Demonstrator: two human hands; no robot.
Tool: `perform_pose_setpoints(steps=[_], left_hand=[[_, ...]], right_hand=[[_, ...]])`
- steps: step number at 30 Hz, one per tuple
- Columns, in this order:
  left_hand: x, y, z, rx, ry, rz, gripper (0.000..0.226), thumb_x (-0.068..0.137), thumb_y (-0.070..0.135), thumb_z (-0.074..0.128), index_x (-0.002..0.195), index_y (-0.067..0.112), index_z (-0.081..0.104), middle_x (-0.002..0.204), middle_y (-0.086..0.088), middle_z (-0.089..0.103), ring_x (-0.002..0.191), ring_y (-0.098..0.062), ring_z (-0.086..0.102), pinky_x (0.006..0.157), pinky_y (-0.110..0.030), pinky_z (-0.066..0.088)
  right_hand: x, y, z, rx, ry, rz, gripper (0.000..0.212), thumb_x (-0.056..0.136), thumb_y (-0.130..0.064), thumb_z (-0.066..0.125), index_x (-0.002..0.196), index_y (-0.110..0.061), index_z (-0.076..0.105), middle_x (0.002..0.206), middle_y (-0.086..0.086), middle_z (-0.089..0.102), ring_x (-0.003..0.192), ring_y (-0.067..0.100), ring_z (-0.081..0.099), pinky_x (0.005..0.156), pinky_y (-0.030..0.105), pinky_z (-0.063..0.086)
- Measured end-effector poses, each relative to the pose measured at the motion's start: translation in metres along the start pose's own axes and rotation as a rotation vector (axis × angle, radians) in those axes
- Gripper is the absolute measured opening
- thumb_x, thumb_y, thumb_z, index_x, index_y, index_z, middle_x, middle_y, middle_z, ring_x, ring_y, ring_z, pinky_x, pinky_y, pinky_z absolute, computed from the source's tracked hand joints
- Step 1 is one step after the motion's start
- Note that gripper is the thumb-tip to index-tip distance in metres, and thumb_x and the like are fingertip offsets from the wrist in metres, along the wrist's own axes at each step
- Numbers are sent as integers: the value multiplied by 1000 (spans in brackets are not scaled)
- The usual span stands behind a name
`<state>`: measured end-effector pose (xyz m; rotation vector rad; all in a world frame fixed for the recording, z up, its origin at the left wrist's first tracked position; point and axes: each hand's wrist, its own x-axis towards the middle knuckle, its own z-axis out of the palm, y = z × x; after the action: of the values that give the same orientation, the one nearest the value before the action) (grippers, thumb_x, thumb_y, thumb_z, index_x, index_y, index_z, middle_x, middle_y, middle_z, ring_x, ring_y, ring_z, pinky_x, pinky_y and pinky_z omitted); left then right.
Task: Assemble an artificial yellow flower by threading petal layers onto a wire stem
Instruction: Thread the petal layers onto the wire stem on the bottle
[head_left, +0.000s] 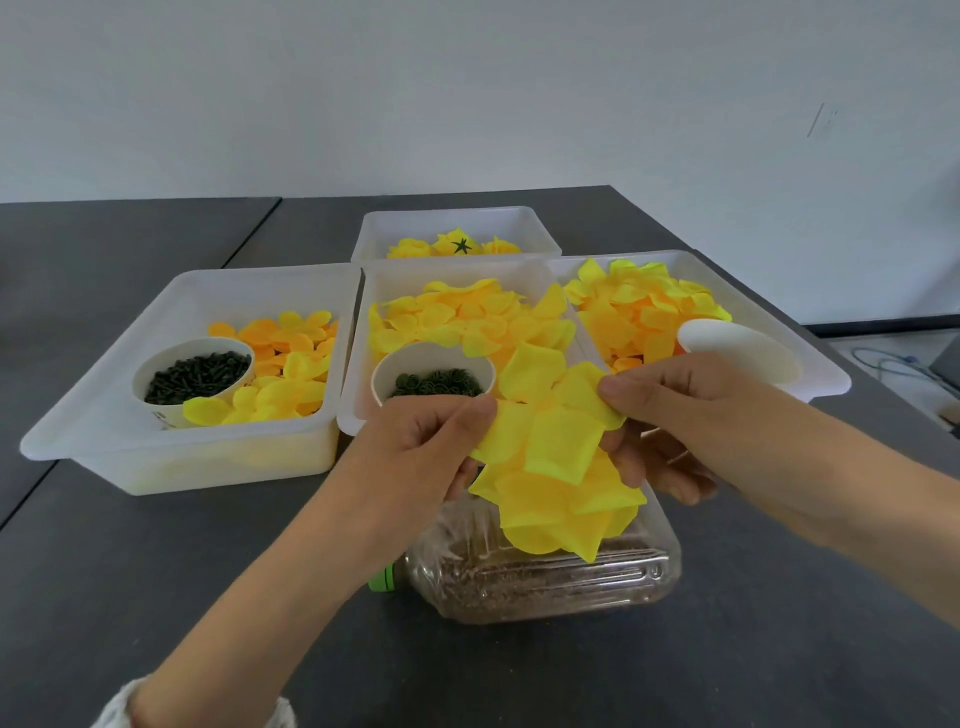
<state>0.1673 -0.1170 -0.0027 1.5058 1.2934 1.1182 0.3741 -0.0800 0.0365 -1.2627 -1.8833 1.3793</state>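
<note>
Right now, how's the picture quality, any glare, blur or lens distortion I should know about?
Head view: soft, even light, only faint shadows under the white trays; wide-angle bending curves the table edges and stretches the forearms; small glints of glare on the clear plastic bottle; the left hand, right hand and yellow petal layers look slightly soft, and the whole frame lacks fine detail.

You sit at a craft-assembly workbench: around the middle white bin stand more bins of yellow petals, all on a dark table before a bare wall.
</note>
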Motion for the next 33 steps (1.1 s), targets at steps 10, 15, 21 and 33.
perform_pose_setpoints(steps=[10,15,21,33], left_hand=[[7,6,5,-66,70,65,66,78,47,50,82,-20,47,48,4,32,48,-3,43,56,-9,42],[5,10,4,-78,61,119,68,79,46,51,84,-23,48,58,-7,26,44,-3,32,46,-10,29],[7,7,1,-77,61,147,70,80,44,50,87,-25,50,47,5,32,42,-1,33,49,-2,37],[13,-4,3,-61,10,131,59,82,42,51,69,-15,40,53,-2,27,41,-2,30,45,-6,32]], right_hand=[[-3,6,-9,44,22,-51,36,72,-49,54,56,-19,66,51,8,59,34,14,38,35,17,29],[-4,9,-12,53,6,-63,40,69,-53,57,59,-15,66,50,9,57,35,15,36,36,17,30],[-3,2,-12,37,26,-92,41,68,-51,57,59,-12,67,46,9,56,31,12,35,34,16,30],[-8,6,-9,-8,67,-51,39,68,-49,55,54,-14,65,44,7,54,31,12,34,34,14,30]])
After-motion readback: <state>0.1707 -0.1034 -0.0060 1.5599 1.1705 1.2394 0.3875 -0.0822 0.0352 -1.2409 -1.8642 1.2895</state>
